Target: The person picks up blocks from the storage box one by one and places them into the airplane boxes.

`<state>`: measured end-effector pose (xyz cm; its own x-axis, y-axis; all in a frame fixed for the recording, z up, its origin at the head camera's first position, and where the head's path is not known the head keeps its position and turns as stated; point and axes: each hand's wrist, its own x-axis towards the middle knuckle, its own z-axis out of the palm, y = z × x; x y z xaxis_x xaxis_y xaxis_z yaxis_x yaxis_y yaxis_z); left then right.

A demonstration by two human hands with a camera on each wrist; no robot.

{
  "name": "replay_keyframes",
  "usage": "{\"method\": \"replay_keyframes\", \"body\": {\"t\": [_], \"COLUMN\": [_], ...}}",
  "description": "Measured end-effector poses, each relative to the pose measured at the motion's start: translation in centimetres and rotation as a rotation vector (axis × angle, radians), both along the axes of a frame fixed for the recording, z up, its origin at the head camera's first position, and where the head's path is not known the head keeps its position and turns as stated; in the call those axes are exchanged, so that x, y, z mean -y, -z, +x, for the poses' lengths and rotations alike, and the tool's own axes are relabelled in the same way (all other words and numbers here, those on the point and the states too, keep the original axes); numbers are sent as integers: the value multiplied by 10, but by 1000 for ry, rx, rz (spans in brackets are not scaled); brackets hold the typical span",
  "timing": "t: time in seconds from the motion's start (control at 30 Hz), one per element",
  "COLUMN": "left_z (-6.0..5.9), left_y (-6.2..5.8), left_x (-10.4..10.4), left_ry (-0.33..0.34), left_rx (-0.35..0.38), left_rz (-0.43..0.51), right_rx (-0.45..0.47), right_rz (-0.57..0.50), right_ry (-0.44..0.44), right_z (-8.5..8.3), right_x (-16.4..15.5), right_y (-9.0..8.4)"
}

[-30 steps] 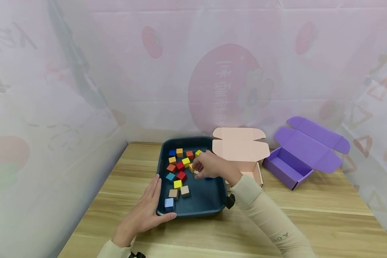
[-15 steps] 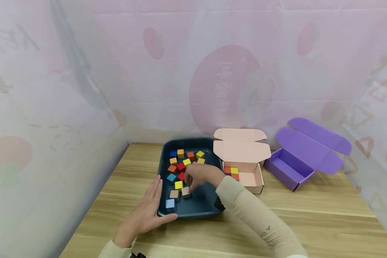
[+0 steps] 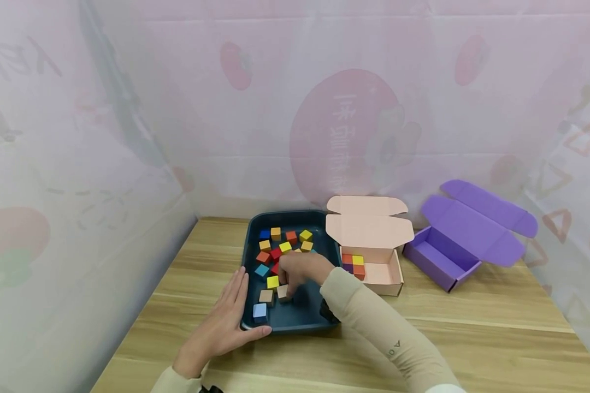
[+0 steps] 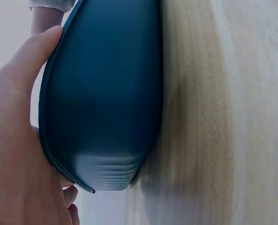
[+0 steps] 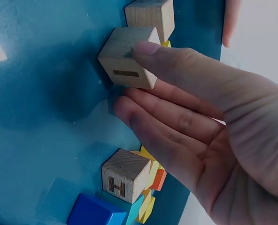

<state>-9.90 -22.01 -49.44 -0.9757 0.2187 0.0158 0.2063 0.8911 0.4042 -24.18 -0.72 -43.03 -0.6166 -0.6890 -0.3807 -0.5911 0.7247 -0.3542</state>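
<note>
My right hand (image 3: 302,268) reaches into the dark blue tray (image 3: 305,319) and pinches a plain wooden block (image 3: 282,293). The thumb lies on the block (image 5: 129,54) in the right wrist view, which also shows a slot-like mark on one face; the fingertips behind it are partly hidden. Fingers straight, my left hand (image 3: 218,319) rests along the tray's left side, its thumb on the front rim; the left wrist view shows it against the tray's outer wall (image 4: 101,93). Beside the pinched block sit another wooden block (image 3: 266,297) and a light blue block (image 3: 259,313).
Several coloured blocks lie in the tray's left and back parts, including a yellow block (image 3: 272,282). To the right stands an open peach box (image 3: 381,273) with several coloured blocks at its left end. Farther right is an open purple box (image 3: 440,259). All stand on a wooden table (image 3: 491,327).
My right hand has moved from the tray's back right toward the front, down to the wooden block, uncovering blocks in the peach box. The left hand stays at the tray.
</note>
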Motion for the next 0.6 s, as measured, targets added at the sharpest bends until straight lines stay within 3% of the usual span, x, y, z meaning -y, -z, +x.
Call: {"method": "replay_keyframes", "body": {"t": [0.37, 0.6], "left_z": [2, 3], "left_y": [-2, -2], "left_x": [-2, -2], "left_ry": [-1, 2], "left_rx": [-14, -24], "left_rz": [-7, -13], "right_rx": [-21, -40], "right_rz": [-2, -44], "right_ry": [-28, -41], "right_z": [3, 4], "right_x": [2, -9], "right_y": [-5, -23]}}
